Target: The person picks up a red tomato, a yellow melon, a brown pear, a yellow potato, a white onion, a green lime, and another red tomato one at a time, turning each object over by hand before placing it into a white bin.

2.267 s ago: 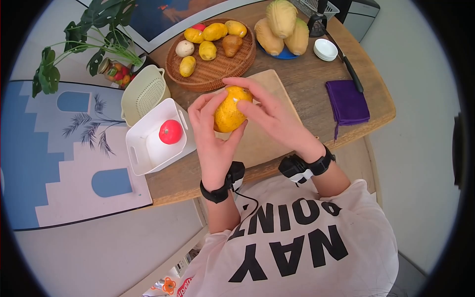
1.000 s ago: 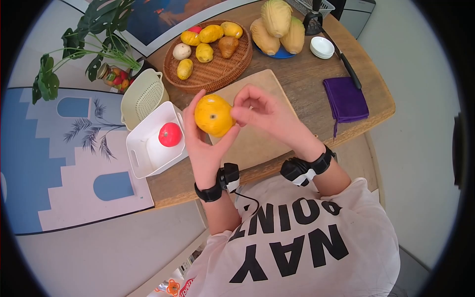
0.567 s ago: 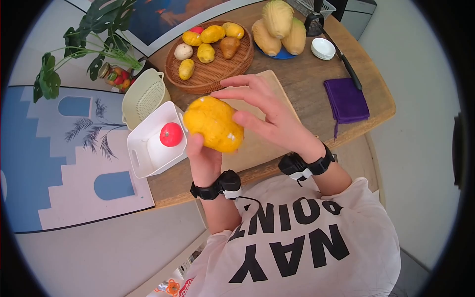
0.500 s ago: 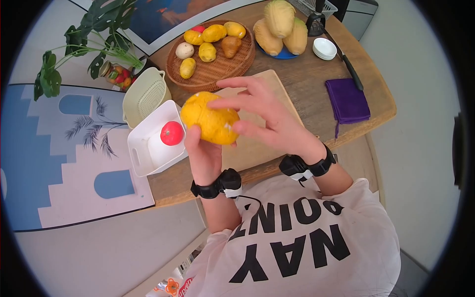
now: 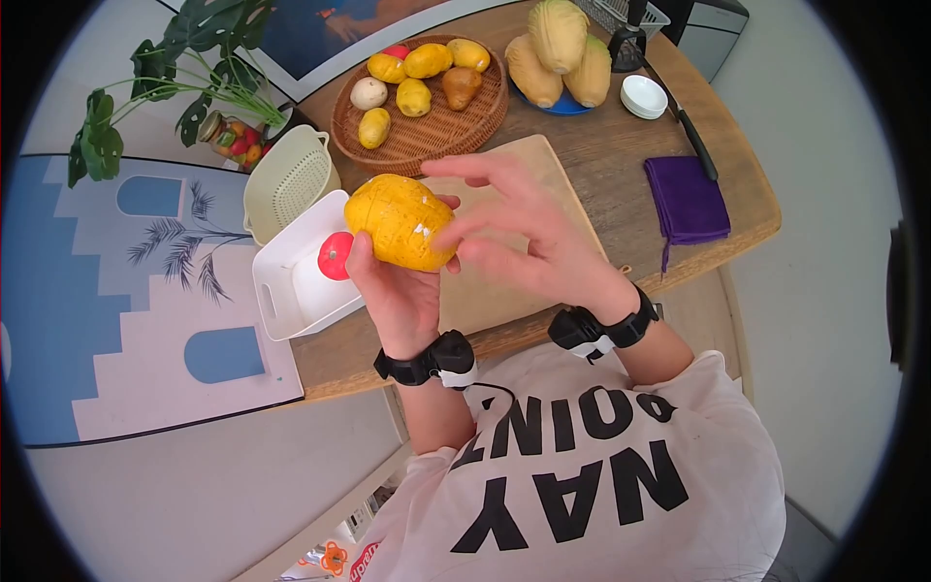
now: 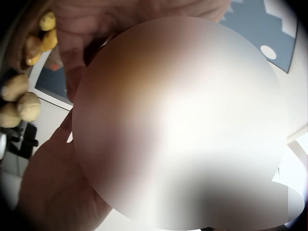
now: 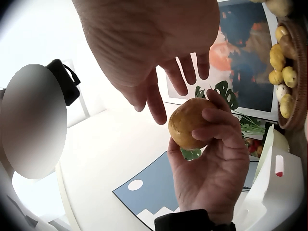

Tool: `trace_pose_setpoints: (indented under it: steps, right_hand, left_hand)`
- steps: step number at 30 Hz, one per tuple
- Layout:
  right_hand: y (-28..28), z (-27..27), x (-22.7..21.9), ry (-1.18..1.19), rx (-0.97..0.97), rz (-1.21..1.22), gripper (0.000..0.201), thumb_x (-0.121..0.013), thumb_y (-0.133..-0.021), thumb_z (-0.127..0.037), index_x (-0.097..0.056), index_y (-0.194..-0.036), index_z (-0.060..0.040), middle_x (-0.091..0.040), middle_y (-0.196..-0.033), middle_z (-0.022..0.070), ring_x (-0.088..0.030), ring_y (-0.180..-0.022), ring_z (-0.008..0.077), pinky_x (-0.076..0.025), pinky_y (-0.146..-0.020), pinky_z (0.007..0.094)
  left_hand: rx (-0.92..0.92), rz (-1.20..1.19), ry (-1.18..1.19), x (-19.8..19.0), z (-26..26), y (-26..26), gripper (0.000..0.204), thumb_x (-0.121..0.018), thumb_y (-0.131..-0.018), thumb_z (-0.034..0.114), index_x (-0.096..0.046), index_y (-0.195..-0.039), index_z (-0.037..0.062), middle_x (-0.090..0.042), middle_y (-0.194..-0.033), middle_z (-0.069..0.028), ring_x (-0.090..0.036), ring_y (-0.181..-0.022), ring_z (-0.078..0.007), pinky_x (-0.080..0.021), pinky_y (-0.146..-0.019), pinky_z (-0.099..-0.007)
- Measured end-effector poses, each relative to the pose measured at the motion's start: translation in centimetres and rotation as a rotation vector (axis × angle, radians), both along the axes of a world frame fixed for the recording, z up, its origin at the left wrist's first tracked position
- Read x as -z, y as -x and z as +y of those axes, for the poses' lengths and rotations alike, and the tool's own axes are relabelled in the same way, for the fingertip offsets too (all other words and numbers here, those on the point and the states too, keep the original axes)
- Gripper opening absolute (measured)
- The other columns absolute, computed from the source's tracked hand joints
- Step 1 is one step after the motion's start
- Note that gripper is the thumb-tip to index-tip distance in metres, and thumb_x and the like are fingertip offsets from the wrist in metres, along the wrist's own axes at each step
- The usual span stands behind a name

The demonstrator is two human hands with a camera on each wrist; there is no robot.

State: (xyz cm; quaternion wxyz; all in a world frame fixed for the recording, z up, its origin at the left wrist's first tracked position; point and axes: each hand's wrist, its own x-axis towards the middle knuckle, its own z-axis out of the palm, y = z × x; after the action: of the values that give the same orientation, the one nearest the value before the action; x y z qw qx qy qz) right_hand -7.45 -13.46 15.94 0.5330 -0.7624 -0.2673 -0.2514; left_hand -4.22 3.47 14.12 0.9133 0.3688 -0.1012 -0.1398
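A yellow, lumpy fruit (image 5: 398, 221) with small white spots is held up above the cutting board's left side by the left hand (image 5: 400, 303), its thumb in front and its fingers behind. In the right wrist view the left hand (image 7: 211, 168) curls its fingers round the fruit (image 7: 187, 124). Beside the fruit, the right hand (image 5: 533, 238) is spread, fingers apart and slightly blurred, holding nothing; in the right wrist view a gap shows between its fingertips and the fruit. A large blurred patch covers most of the left wrist view.
Beneath the hands lies a cutting board (image 5: 504, 281). A white bin (image 5: 281, 308) with a red fruit (image 5: 336, 256) and a green colander (image 5: 291, 184) stand left. Behind are a wicker tray (image 5: 427, 141) of fruits and large yellowish produce (image 5: 560, 37). A knife (image 5: 696, 144) touches a purple cloth (image 5: 689, 202).
From gripping the fruit's side, the left hand has turned to hold it from below, moving slightly left. The right fingers, earlier at the fruit, have opened out and stand off from it.
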Motion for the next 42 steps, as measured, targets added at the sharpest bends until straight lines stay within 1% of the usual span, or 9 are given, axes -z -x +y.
trace_pose_setpoints:
  steps: [6, 12, 15, 18, 22, 28, 33, 36, 42]
  right_hand:
    - [0.2, -0.8, 0.6, -0.051, -0.128, 0.129, 0.023, -0.067, -0.085, -0.015, -0.071, -0.107, -0.0126, -0.061, -0.127, 0.0092, -0.051, -0.121, 0.0287, -0.039, -0.104, 0.0413]
    - [0.3, 0.6, -0.4, 0.095, -0.03, 0.048, 0.042, -0.071, -0.081, -0.013, -0.064, -0.122, -0.0119, -0.054, -0.135, 0.0106, -0.049, -0.124, 0.0286, -0.04, -0.104, 0.0389]
    - [0.2, 1.5, 0.4, 0.243, 0.047, 0.019, 0.057, -0.072, -0.08, -0.013, -0.054, -0.134, -0.0111, -0.047, -0.14, 0.0126, -0.047, -0.126, 0.0282, -0.038, -0.105, 0.0382]
    - [-0.2, 1.3, 1.0, 0.105, -0.005, 0.087, 0.064, -0.069, -0.084, -0.015, -0.043, -0.142, -0.0097, -0.045, -0.141, 0.0119, -0.048, -0.123, 0.0248, -0.043, -0.1, 0.0351]
    - [0.6, 1.1, 0.3, -0.434, -0.269, 0.564, 0.06, -0.062, -0.094, -0.021, -0.034, -0.146, -0.0079, -0.052, -0.126, 0.0086, -0.059, -0.1, 0.016, -0.051, -0.079, 0.0285]
    - [0.6, 1.0, 0.4, -0.508, -0.342, 0.799, 0.06, -0.056, -0.099, -0.022, -0.028, -0.149, -0.0075, -0.059, -0.098, 0.0041, -0.057, -0.069, 0.01, -0.05, -0.064, 0.0237]
    - [0.6, 0.9, 0.5, -0.302, -0.355, 0.62, 0.061, -0.056, -0.098, -0.015, -0.028, -0.152, -0.0117, -0.059, -0.102, 0.0047, -0.058, -0.076, 0.0099, -0.05, -0.066, 0.0236]
    - [0.3, 0.8, 0.5, -0.321, -0.371, 0.603, 0.058, -0.055, -0.098, -0.013, -0.032, -0.151, -0.0132, -0.06, -0.101, 0.0044, -0.059, -0.079, 0.01, -0.051, -0.068, 0.0237]
    - [-0.4, -0.2, 1.3, -0.338, -0.426, 0.666, 0.053, -0.053, -0.1, -0.019, -0.036, -0.15, -0.0135, -0.061, -0.105, 0.0034, -0.06, -0.086, 0.01, -0.051, -0.069, 0.0233]
  left_hand:
    - [-0.106, 0.049, -0.031, -0.4, -0.3, 0.1, 0.057, -0.041, -0.095, 0.053, -0.046, -0.131, 0.0083, -0.061, -0.118, -0.0116, -0.065, -0.094, -0.0238, -0.056, -0.063, -0.0326]
    - [0.146, -0.126, -0.033, 1.8, 1.6, -0.6, 0.059, -0.04, -0.098, 0.052, -0.041, -0.136, 0.0058, -0.057, -0.123, -0.0169, -0.061, -0.104, -0.0261, -0.054, -0.079, -0.0356]
    - [-0.34, -0.167, -0.397, 0.2, -1.4, 0.6, 0.058, -0.036, -0.101, 0.049, -0.039, -0.142, 0.0075, -0.051, -0.13, -0.0122, -0.055, -0.116, -0.0224, -0.049, -0.094, -0.0358]
    - [-0.386, -0.464, -0.694, 0.8, -0.8, 0.1, 0.055, -0.037, -0.103, 0.044, -0.036, -0.144, 0.0074, -0.047, -0.134, -0.0096, -0.047, -0.123, -0.0194, -0.04, -0.103, -0.0351]
    - [-0.395, -0.521, -0.725, -0.2, -1.1, 0.9, 0.049, -0.042, -0.103, 0.037, -0.04, -0.142, 0.006, -0.047, -0.131, -0.0093, -0.049, -0.119, -0.0189, -0.04, -0.101, -0.0334]
    - [-0.463, -0.537, -0.761, -0.1, -1.2, 0.8, 0.047, -0.041, -0.103, 0.036, -0.044, -0.138, 0.0058, -0.05, -0.127, -0.0101, -0.052, -0.111, -0.0185, -0.042, -0.096, -0.0331]
    - [-0.249, -0.031, -0.354, 0.8, -0.8, -0.3, 0.049, -0.034, -0.103, 0.044, -0.049, -0.132, 0.0079, -0.057, -0.12, -0.0081, -0.057, -0.105, -0.0177, -0.047, -0.092, -0.0336]
    - [-0.048, -0.014, -0.298, 1.9, 0.6, -0.6, 0.049, -0.032, -0.103, 0.045, -0.05, -0.131, 0.0096, -0.06, -0.117, -0.006, -0.06, -0.103, -0.0167, -0.051, -0.084, -0.0324]
    - [-0.12, 0.042, -0.279, 0.3, -0.6, 0.2, 0.046, -0.033, -0.104, 0.043, -0.049, -0.132, 0.0104, -0.059, -0.118, -0.005, -0.06, -0.103, -0.0154, -0.053, -0.077, -0.0301]
